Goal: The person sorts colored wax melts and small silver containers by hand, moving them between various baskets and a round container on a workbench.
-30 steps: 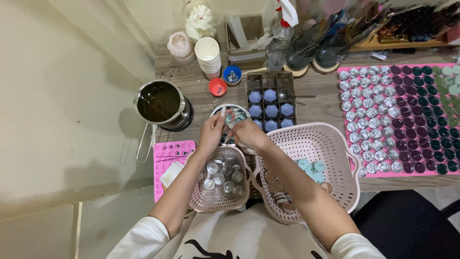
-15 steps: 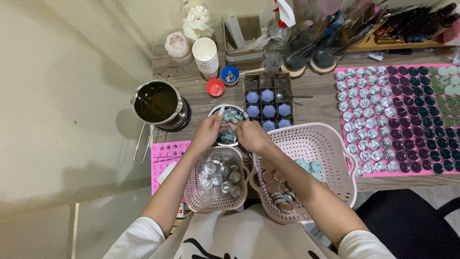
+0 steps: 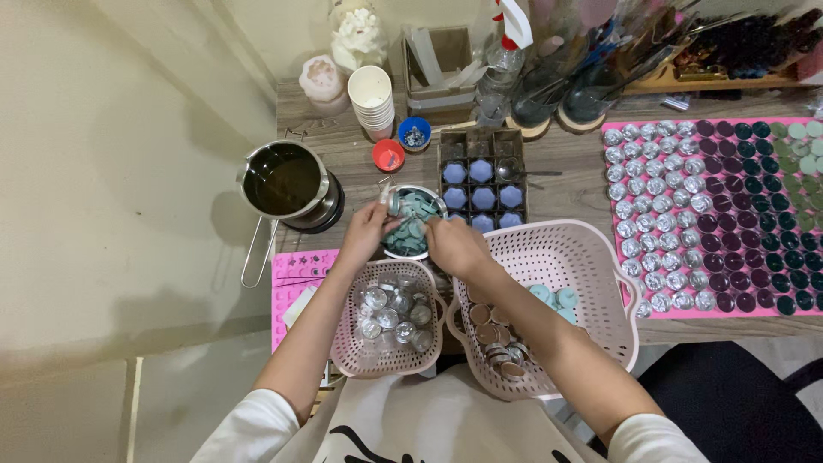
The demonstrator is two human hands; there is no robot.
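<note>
Together, hands (image 3: 411, 236) over wax-chip bowl (image 3: 411, 221)

The table (image 3: 583, 184) is showing matt, grey-brown wood grain, and the pot (image 3: 287, 182) on it is gleaming as polished metal around dark, glossy liquid. The two pink baskets (image 3: 591, 257) are looking like smooth, perforated plastic, the smaller one (image 3: 353, 343) carrying shiny foil-bright metal cups (image 3: 390, 310). The small bowl (image 3: 411, 221) is shining like steel around dull, waxy teal pieces (image 3: 417, 208), while the pink mat (image 3: 711, 310) is looking soft and rubbery.
</note>
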